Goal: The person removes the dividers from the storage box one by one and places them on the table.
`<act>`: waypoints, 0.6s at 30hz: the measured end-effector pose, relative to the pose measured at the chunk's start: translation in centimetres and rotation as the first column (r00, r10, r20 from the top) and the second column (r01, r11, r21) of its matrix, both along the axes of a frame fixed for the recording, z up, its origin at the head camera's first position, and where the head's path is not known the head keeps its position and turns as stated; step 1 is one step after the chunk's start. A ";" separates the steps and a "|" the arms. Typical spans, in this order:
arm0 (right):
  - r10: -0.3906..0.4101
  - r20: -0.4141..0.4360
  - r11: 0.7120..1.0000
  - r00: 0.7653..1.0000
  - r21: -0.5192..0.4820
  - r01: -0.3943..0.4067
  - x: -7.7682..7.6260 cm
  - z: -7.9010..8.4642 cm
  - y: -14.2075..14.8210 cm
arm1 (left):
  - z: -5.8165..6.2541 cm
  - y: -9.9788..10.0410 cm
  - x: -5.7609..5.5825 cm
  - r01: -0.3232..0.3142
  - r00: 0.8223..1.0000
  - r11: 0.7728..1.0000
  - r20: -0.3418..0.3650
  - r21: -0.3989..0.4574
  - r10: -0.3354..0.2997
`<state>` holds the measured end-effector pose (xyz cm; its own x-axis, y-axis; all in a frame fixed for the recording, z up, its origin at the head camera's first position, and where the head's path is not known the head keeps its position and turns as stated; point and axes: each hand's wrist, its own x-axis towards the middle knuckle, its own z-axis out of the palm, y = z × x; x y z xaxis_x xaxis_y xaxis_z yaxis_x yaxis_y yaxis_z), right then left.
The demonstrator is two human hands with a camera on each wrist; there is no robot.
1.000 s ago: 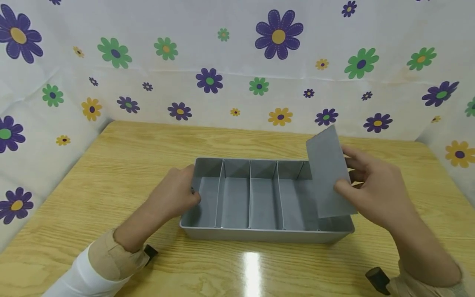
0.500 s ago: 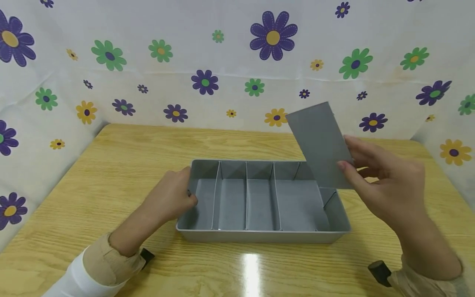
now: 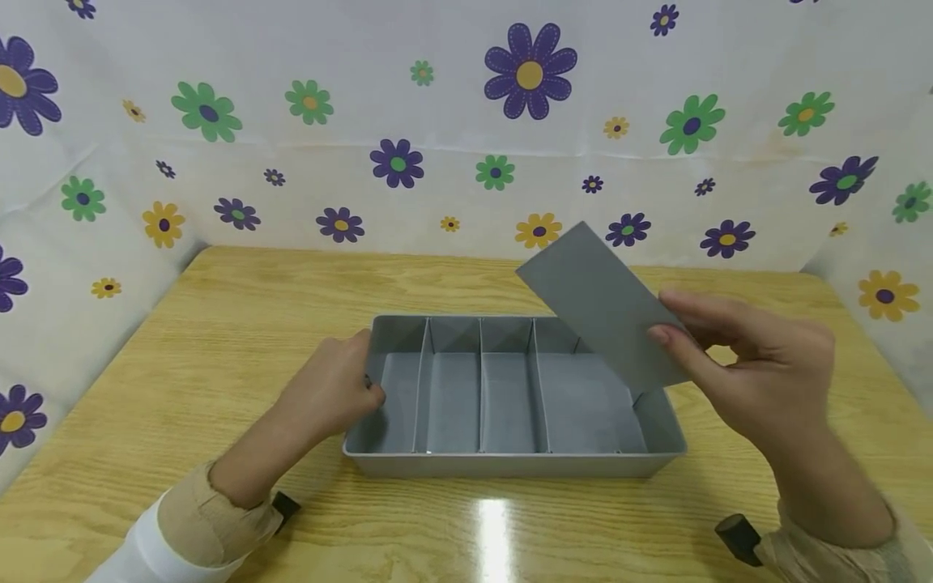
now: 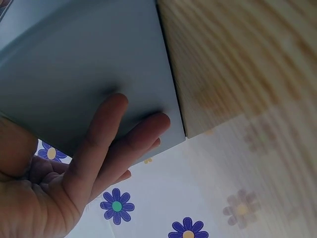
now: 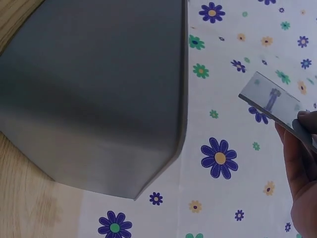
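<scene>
A long grey organizer box [image 3: 510, 466] stands on the table, with three thin dividers splitting it crosswise. Its rightmost compartment is wider than the others. My left hand [image 3: 335, 389] grips the box's left end, thumb over the rim; in the left wrist view its fingers [image 4: 110, 119] lie against the outer wall. My right hand [image 3: 773, 368] pinches a flat grey divider panel [image 3: 601, 304] between thumb and fingers, tilted above the wide compartment and hiding part of it. In the right wrist view the panel [image 5: 267, 99] is apart from the box's outer wall [image 5: 99, 74].
The wooden table [image 3: 240, 324] extends around the box on every side. Behind and beside it hangs a white cloth [image 3: 452, 113] with printed flowers. A black wrist piece [image 3: 738, 538] sits by the right cuff.
The right hand has lifted the divider panel up out of the box's right end, then tilted it further leftward and slightly lower. My left hand keeps its hold on the box.
</scene>
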<state>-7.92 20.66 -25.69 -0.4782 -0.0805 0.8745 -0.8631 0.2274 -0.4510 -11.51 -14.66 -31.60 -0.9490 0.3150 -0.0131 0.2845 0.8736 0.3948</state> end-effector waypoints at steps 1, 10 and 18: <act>0.009 0.004 1.000 1.000 -0.010 -0.009 0.0 0.0 0.0 | 0.0 0.0 0.0 -0.002 1.000 1.000 0.003 -0.002 0.002; -0.178 0.010 0.973 0.984 0.153 0.174 -0.1 0.0 0.1 | -0.2 0.0 -0.2 -0.006 1.000 1.000 -0.004 -0.007 0.006; -0.221 0.047 0.953 0.974 0.223 0.205 -0.9 -0.8 1.2 | -0.3 0.1 -0.2 -0.005 1.000 1.000 -0.006 -0.004 0.005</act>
<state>-8.83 21.88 -26.49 -0.5646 -0.1522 0.8112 -0.7516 0.5009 -0.4291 -11.68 -14.59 -31.90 -0.9505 0.3105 -0.0093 0.2825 0.8767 0.3893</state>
